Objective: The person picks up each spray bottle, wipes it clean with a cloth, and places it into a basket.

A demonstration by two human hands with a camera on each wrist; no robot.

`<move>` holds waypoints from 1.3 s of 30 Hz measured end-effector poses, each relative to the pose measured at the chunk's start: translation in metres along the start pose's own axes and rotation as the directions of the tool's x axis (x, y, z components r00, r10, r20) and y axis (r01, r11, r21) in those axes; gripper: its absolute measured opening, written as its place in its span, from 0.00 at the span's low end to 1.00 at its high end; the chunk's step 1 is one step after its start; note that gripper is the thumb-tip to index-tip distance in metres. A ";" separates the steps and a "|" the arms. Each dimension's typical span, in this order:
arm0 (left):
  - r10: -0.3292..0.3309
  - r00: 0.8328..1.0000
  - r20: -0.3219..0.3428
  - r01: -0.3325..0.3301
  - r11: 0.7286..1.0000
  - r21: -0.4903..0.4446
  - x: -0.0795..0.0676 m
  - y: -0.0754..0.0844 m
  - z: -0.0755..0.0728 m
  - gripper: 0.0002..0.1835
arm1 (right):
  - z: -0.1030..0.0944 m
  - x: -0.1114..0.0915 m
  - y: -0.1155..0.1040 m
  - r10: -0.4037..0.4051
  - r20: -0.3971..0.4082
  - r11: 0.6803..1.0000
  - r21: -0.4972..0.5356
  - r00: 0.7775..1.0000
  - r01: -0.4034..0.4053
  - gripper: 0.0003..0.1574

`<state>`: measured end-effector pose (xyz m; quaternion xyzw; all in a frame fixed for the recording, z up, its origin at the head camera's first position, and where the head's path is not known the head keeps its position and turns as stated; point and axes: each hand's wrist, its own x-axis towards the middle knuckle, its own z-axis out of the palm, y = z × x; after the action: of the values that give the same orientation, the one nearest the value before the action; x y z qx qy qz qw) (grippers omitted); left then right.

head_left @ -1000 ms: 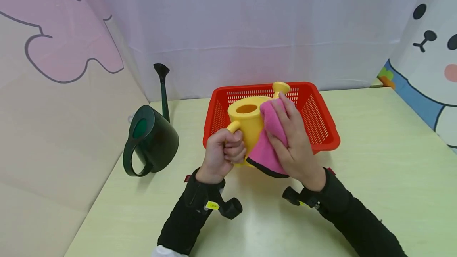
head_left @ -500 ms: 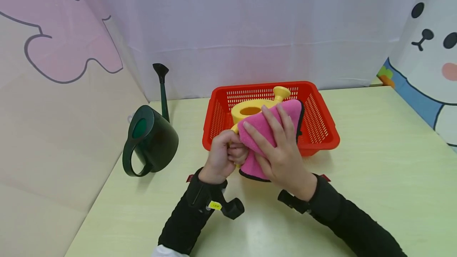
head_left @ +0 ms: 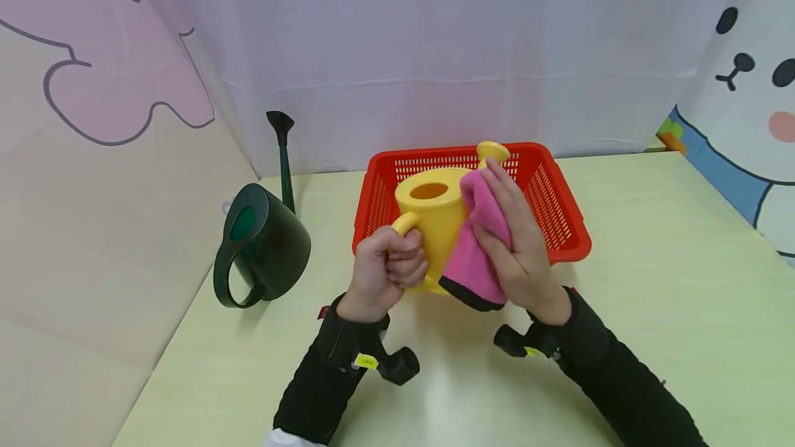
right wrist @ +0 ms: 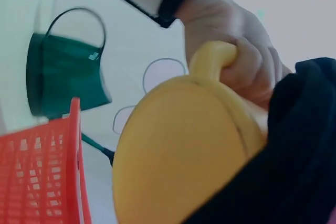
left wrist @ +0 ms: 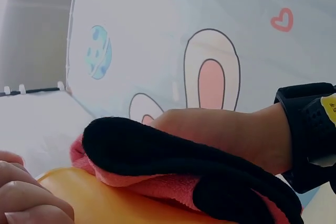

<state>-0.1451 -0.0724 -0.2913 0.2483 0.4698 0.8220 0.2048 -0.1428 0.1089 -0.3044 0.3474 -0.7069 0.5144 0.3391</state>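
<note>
A yellow plastic watering can (head_left: pixel 439 232) is gripped by the left hand (head_left: pixel 388 270). Against it, a pink, black-edged cloth (head_left: pixel 470 257) is pressed by the straight-fingered right hand (head_left: pixel 523 250).

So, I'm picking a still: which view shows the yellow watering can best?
The head view: the yellow watering can shows mouth, handle and spout head there, though the pink cloth hides part. Right wrist shows what looks like its base and some handle; left wrist, only a strip of body.
</note>
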 end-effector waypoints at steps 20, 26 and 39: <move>0.067 0.998 -0.018 -0.067 0.997 -0.025 0.004 0.002 -0.001 0.15 | 0.031 -0.020 -0.005 -0.275 0.101 0.805 -0.520 0.956 0.287 0.33; 0.055 0.998 -0.040 -0.057 0.997 -0.043 0.005 0.002 -0.001 0.16 | 0.037 -0.024 -0.006 -0.281 0.126 0.765 -0.570 0.951 0.301 0.33; 0.093 0.996 -0.007 -0.093 0.995 -0.034 0.002 0.008 -0.002 0.14 | 0.024 -0.016 0.001 -0.165 0.072 0.906 -0.382 0.984 0.180 0.34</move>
<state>-0.1487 -0.0766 -0.2847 0.2641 0.4439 0.8394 0.1691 -0.1377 0.0879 -0.3244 0.3443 -0.7674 0.3260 0.4316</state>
